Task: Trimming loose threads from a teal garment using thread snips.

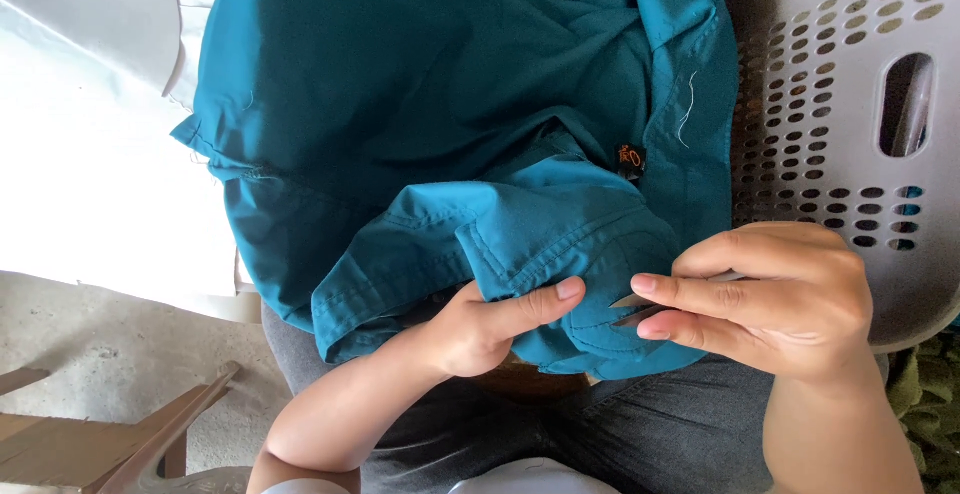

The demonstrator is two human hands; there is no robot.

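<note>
A teal shirt (420, 124) lies bunched across my lap and over a grey perforated basket (850, 104). My left hand (480, 324) pinches a folded seam of the shirt, thumb on top. My right hand (770, 299) holds small metal thread snips (640, 307), whose blades point at the cloth just right of my left thumb. A black label (629, 159) and a loose white thread (686, 109) show near the shirt's collar.
White paper sheets (90, 134) lie at the left. A plastic chair (130, 444) stands on the concrete floor at the lower left. Green cloth (925, 394) shows at the right edge under the basket.
</note>
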